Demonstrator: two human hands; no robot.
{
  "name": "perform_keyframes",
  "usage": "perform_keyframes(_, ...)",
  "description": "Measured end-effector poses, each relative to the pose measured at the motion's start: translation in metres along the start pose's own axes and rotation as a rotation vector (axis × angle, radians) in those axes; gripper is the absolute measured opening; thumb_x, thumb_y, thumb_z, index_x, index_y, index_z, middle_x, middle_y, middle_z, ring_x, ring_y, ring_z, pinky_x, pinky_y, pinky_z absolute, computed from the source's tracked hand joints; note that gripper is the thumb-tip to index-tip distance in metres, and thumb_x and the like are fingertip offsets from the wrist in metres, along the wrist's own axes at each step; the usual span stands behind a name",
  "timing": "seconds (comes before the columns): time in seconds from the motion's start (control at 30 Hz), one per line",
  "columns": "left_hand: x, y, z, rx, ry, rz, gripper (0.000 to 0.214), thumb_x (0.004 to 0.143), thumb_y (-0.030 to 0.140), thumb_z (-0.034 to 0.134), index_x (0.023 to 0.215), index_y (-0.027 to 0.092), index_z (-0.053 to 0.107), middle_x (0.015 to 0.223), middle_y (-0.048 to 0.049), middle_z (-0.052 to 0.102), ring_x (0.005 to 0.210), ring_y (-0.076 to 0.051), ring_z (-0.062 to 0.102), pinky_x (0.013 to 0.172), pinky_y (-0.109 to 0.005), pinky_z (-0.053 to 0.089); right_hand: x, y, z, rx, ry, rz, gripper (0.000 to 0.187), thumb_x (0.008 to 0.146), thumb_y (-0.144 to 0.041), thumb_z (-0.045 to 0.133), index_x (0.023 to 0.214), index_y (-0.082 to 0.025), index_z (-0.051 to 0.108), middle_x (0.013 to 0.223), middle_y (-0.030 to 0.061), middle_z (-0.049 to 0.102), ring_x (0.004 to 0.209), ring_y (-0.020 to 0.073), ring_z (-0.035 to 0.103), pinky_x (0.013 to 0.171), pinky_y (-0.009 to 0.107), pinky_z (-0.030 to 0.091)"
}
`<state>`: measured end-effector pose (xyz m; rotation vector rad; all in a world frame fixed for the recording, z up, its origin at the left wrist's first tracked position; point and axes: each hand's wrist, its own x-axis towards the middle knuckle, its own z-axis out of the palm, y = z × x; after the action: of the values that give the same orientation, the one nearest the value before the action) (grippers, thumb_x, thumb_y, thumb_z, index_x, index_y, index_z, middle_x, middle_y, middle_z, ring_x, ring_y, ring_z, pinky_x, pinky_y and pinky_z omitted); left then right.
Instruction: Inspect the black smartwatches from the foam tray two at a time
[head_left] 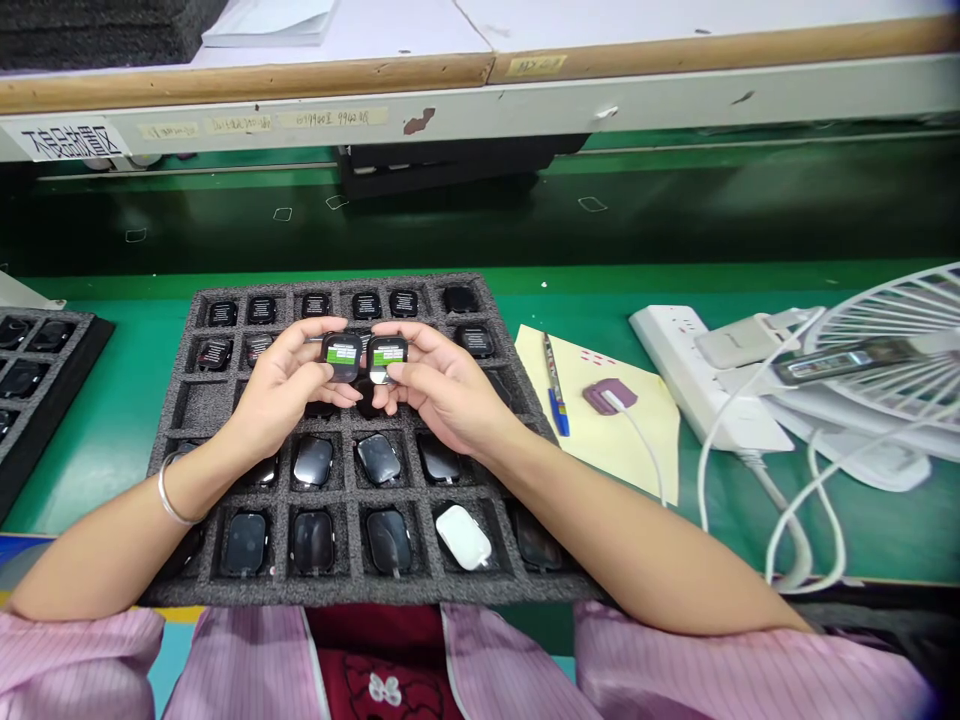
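Note:
Over the dark foam tray [330, 593], both hands hold up small square smartwatch bodies side by side. My left hand [289, 385] is closed on one smartwatch [343, 357], thumb at its lower edge. In my right hand [442, 390] is another smartwatch [388, 357], gripped between thumb and fingers. Both screens are lit with green and white areas. Below them, several dark watches, such as the watch [313, 461], lie in the tray's compartments, along with one white watch [463, 537]. In the back row, a watch [366, 305] shows small text. My hands hide some middle compartments.
To the right are a yellow paper [652, 420], a blue pen [555, 385], a purple block with a cable [610, 397], a white power strip [701, 375] and a white fan [892, 340]. Another foam tray [82, 370] is at left. A shelf edge [420, 75] crosses the back.

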<state>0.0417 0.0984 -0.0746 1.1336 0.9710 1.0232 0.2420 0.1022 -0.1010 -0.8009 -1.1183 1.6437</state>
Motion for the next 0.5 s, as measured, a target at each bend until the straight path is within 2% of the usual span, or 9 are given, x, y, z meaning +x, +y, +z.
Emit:
perform_keyframes(0.2,-0.0003,0.0019,0.0030,-0.049,0.011,-0.019,0.040,0.079,0.024,0.068,0.117,0.018,0.058,0.086,0.0026,0.073,0.065,-0.017,0.078,0.064,-0.027,0.067,0.0011,-0.0007,0.0009,-0.004,0.018,0.015,0.043,0.081,-0.033,0.083,0.116,-0.021,0.062,0.088,-0.0011,0.073,0.057,0.0116,0.066,0.052,0.024,0.050)
perform_keyframes(0.37,-0.0002,0.0019,0.0033,-0.068,-0.006,-0.048,0.036,0.081,0.028,0.069,0.113,0.018,0.057,0.086,0.0011,0.075,0.062,-0.017,0.078,0.062,-0.028,0.067,0.0007,0.0003,0.0001,-0.046,0.041,0.027,0.042,0.082,-0.041,0.086,0.111,-0.021,0.063,0.080,-0.0028,0.069,0.054,0.0111,0.063,0.048,0.022,0.047)
perform_keyframes(0.5,0.0005,0.0007,0.0031,-0.048,-0.014,-0.050,0.034,0.083,0.031,0.068,0.112,0.018,0.057,0.085,0.0006,0.076,0.060,-0.017,0.077,0.061,-0.029,0.066,0.0010,0.0009,-0.0005,-0.060,0.035,0.031,0.044,0.081,-0.045,0.088,0.107,-0.020,0.063,0.083,-0.0011,0.071,0.051,0.0099,0.062,0.045,0.021,0.044)
